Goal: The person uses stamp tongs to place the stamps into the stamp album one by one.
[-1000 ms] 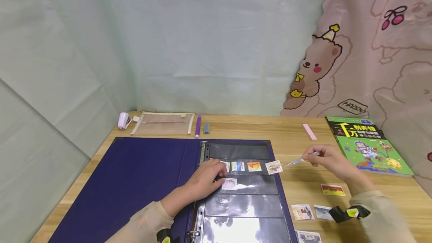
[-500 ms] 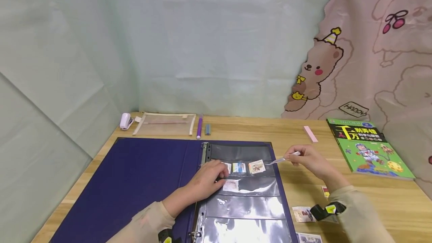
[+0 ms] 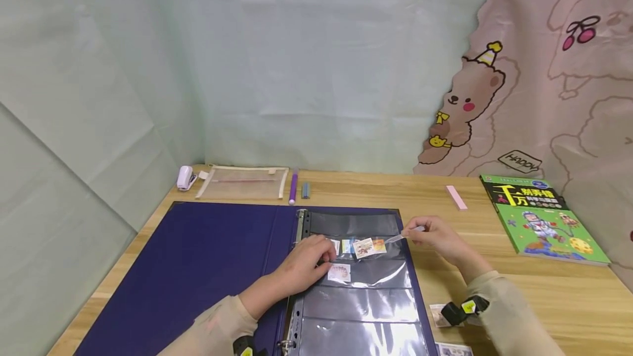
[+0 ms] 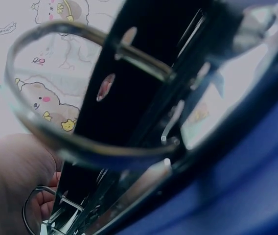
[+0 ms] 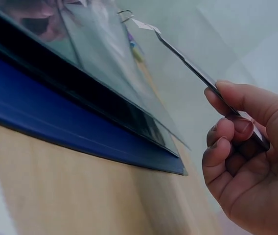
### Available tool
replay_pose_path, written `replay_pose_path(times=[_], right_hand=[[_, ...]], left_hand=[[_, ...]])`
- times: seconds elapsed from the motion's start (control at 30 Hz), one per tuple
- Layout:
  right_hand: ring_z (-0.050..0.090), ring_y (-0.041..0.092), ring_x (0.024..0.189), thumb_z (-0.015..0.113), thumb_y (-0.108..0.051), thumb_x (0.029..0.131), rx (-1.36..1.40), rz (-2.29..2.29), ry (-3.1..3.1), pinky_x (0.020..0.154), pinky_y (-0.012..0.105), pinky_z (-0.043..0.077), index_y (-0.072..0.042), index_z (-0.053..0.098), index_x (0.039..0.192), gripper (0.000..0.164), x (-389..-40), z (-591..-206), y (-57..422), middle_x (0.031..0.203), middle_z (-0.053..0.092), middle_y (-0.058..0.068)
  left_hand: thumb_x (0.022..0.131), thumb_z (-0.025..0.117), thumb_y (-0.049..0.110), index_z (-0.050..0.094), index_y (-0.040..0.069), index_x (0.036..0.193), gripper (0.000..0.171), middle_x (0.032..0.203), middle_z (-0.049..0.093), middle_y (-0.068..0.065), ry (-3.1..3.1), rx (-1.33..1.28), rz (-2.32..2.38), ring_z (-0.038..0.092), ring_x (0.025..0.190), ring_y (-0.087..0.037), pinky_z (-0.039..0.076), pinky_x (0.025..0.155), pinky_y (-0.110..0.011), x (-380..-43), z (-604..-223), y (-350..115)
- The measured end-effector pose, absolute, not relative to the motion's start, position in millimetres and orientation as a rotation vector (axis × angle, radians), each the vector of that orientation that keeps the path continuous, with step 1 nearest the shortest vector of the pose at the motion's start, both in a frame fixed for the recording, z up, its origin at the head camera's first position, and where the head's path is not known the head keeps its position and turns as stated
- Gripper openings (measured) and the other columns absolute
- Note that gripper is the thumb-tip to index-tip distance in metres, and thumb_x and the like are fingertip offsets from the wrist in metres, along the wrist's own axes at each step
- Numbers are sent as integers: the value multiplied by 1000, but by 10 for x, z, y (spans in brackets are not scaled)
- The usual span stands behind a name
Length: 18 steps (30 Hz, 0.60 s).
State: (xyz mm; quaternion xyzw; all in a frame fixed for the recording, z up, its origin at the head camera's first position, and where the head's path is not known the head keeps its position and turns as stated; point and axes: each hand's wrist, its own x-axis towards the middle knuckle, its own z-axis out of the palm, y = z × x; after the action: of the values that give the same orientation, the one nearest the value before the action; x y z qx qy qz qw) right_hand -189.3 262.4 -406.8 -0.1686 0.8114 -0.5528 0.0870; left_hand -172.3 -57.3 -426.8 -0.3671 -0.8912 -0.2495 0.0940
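Observation:
A blue ring binder (image 3: 212, 268) lies unfolded, with a page of clear-fronted black stamp pockets (image 3: 356, 304) on its right side. My right hand (image 3: 437, 239) pinches metal tweezers (image 5: 193, 66), and their tip holds a stamp (image 3: 363, 248) over the second pocket row. That stamp overlaps an orange stamp (image 3: 379, 245) and a blue-and-white stamp (image 3: 348, 245) in the row. One row lower is a pale stamp (image 3: 339, 272), beside the thumb of my left hand (image 3: 304, 265). The left hand rests on the page's inner edge near the metal rings (image 4: 56, 132), its fingers loosely bent.
Loose stamps (image 3: 454, 349) lie on the wooden table right of the binder, partly under my right forearm. Behind the binder are a white stapler (image 3: 185, 178), mesh pouch (image 3: 242, 182), purple pen (image 3: 293, 188) and small grey-blue block (image 3: 305, 190). A green book (image 3: 549, 224) lies far right.
My right hand has moved left with the tweezers, carrying the stamp from the page's right edge to over the stamps in the second row. The left hand has stayed in place.

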Motion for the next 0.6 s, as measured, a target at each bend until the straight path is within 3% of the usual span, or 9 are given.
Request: replay_pose_path(times=[0.3, 0.6], right_hand=[[47, 2, 63, 57, -10, 85, -445, -1629, 2407, 59, 21, 45, 14, 56, 91, 24, -1838, -4113, 2539, 69, 53, -11], [47, 1, 59, 59, -10, 83, -433, -1492, 2466, 55, 19, 43, 10, 60, 87, 21, -1806, -4103, 2489, 70, 58, -6]], left_hand=[[75, 66, 7, 55, 19, 78, 16, 72, 49, 9, -2596, -1113, -781, 44, 72, -4, 38, 72, -25, -1728, -4271, -572], [78, 64, 10, 55, 20, 80, 14, 74, 48, 11, -2647, -1096, -801, 43, 73, -4, 38, 73, -24, -1730, -4259, -577]])
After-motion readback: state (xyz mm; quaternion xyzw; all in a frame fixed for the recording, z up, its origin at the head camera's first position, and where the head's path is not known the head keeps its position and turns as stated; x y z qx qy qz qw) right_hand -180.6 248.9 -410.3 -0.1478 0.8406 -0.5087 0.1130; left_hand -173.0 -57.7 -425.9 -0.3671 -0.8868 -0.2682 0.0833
